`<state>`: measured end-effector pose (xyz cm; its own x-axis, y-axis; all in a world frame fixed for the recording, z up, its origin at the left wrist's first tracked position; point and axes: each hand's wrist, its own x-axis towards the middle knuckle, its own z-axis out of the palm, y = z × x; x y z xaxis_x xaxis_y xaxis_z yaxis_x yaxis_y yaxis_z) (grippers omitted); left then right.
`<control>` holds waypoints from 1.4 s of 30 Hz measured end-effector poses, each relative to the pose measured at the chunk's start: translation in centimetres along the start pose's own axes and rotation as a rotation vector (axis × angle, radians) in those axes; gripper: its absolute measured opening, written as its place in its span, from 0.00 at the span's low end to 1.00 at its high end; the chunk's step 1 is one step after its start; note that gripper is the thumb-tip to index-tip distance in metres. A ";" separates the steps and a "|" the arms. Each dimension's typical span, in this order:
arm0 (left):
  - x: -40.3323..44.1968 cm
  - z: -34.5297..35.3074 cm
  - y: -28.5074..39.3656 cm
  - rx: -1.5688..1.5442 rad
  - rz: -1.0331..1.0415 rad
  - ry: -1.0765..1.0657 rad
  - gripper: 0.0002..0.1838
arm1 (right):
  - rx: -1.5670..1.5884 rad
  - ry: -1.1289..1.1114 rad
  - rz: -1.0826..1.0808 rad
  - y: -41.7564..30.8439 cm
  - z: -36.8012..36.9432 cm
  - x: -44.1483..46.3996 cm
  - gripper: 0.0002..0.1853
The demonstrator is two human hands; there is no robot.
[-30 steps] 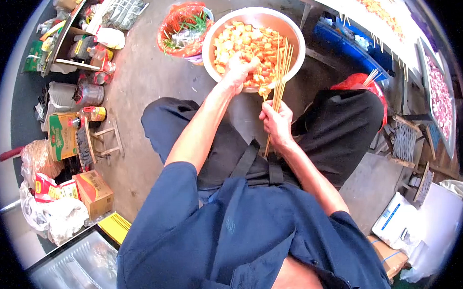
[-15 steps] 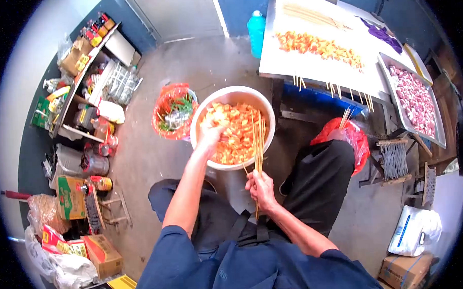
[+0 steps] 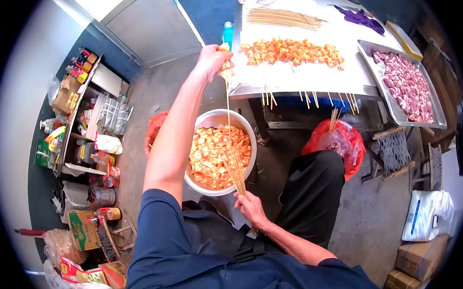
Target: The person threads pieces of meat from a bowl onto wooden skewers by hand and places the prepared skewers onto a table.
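Raised near the table's left corner, my left hand [image 3: 212, 62] is closed around orange-coated meat pieces on a skewer [image 3: 227, 76], whose thin stick points down over the basin. In my lower right hand [image 3: 251, 207] is a fanned bundle of bare bamboo skewers [image 3: 235, 170], their upper ends over the meat. The white basin [image 3: 253, 149] between my legs holds a heap of orange marinated meat pieces [image 3: 210, 155]. Finished-looking meat skewers [image 3: 294, 53] lie in a row on the white table [image 3: 311, 80], with their stick ends past its front edge.
Bare bamboo skewers [image 3: 283, 18] lie at the table's back. A metal tray of raw pink meat [image 3: 408, 87] stands to the right. Beside my right knee is a red plastic bag [image 3: 351, 153]; another red bag [image 3: 154, 131] is partly behind my left arm. Shelves [image 3: 77, 109] line the left wall.
My left hand has risen out of the basin toward the table, bringing up a skewer with meat on it. My right hand still grips the bamboo bundle. The view has shifted.
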<state>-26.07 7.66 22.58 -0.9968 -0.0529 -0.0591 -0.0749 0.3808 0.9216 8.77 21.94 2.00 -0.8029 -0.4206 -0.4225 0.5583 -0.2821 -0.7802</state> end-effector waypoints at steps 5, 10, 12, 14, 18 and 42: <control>3.7 2.1 2.5 0.192 -0.048 0.003 0.10 | -0.004 -0.012 0.009 -0.5 0.1 0.2 0.14; 6.5 3.5 2.3 0.430 -0.110 0.001 0.10 | 0.017 -0.005 0.034 -0.4 0.3 0.3 0.14; 5.9 4.3 2.5 0.412 -0.132 0.024 0.11 | 0.031 -0.005 0.021 -0.4 0.2 0.3 0.14; 6.9 4.4 1.2 0.403 -0.098 0.028 0.11 | 0.126 -0.017 0.028 -0.6 0.3 0.1 0.14; 7.6 4.7 0.1 0.394 -0.011 0.019 0.12 | 0.164 -0.039 0.089 -1.1 0.4 -0.1 0.14; -22.5 -3.2 -26.1 0.497 0.091 -0.295 0.07 | -0.113 0.185 -0.064 -0.1 0.0 0.3 0.05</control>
<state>-1.61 -4.01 1.11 -0.9598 0.2320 -0.1580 0.0787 0.7627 0.6419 8.49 21.80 1.97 -0.8666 -0.2366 -0.4394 0.4861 -0.2006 -0.8506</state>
